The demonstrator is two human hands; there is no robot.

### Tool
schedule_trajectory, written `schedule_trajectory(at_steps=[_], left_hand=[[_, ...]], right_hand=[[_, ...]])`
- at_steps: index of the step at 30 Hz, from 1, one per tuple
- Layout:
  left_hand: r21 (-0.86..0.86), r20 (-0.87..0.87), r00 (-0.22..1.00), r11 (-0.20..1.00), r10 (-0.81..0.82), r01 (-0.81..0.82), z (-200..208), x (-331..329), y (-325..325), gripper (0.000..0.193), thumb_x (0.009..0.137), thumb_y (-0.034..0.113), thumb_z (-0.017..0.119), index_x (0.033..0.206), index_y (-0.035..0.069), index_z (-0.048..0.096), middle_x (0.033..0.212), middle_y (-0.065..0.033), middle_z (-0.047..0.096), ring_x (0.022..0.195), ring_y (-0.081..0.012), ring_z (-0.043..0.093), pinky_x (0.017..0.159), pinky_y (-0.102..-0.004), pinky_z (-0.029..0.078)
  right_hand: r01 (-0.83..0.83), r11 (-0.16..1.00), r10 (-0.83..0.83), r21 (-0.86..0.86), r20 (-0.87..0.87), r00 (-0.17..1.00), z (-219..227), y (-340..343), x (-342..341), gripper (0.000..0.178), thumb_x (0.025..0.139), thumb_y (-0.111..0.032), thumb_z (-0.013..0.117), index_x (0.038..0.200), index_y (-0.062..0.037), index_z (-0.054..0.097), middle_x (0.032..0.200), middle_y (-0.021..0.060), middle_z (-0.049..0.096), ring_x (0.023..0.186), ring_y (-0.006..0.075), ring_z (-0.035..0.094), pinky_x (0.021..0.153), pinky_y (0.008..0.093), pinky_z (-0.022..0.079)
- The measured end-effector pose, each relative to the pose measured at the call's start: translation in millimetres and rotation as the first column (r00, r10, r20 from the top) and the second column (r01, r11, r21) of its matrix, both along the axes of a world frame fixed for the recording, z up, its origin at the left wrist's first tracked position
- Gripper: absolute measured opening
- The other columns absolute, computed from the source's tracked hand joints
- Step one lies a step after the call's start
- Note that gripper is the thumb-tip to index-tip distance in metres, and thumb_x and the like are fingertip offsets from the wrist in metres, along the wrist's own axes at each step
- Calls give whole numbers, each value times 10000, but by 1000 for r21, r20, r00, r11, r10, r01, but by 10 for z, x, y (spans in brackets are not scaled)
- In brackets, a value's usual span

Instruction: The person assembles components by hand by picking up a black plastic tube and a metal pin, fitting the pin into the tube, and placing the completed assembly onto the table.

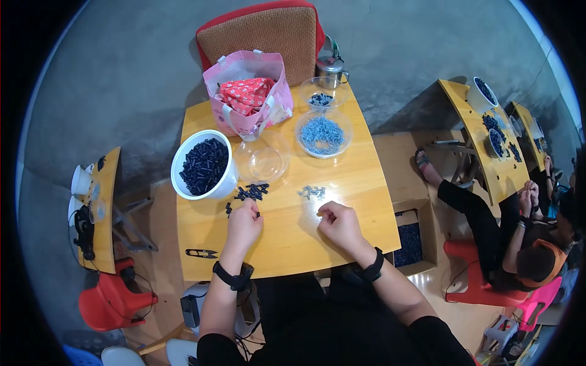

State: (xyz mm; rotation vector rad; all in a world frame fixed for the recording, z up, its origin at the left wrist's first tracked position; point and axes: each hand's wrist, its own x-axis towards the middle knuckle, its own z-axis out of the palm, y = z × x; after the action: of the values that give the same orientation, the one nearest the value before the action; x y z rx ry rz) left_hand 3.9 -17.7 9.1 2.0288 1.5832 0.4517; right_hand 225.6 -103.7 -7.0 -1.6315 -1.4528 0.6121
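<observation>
My left hand [245, 221] is closed, with a small dark cylindrical piece poking out beside its fingers. Just beyond it lies a loose pile of dark cylindrical pieces [251, 192] on the wooden table [293, 238]. My right hand [340, 222] has its fingers curled in a pinch over the tabletop; what they hold, if anything, is hidden. Close to those fingers is a small heap of clear pieces [312, 193]. A white tub [229, 180] full of dark pieces stands left of centre, and a clear bowl [323, 152] holds many pale bluish pieces.
Black thread snips [201, 253] lie at the table's left edge. Behind are an upturned clear lid or bowl [262, 160], another clear bowl [322, 100], a pink bag [278, 107] and a metal mug [330, 72]. At right, a co-worker [519, 262] sits by another table [482, 146].
</observation>
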Motion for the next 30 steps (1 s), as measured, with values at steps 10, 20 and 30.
schedule_trajectory(at_steps=[10,20,30], left_hand=[[45,221,970,994,-104,97,162,63,-284,89,665,-2,676,730,1,617,715,-107,621,645,-224,611,558,-295,472],[-71,842,538,981,-37,180,949,400,-1101,214,699,-55,680,897,-25,604,840,-73,615,769,-128,587,704,-236,470],[76,836,531,988,-137,135,912,520,-1239,133,804,28,636,911,-50,648,791,-85,626,703,-129,587,642,-216,468]], right_hand=[[-228,961,12,-156,-801,599,102,-240,133,61,777,22,625,837,16,627,741,41,634,668,95,601,622,216,484],[-379,923,255,68,-845,469,897,-601,-15,86,801,18,626,885,25,615,853,66,611,762,104,591,684,218,485],[-392,912,305,124,-844,441,998,-690,-125,61,803,-1,635,861,15,621,794,35,616,719,74,567,646,213,466]])
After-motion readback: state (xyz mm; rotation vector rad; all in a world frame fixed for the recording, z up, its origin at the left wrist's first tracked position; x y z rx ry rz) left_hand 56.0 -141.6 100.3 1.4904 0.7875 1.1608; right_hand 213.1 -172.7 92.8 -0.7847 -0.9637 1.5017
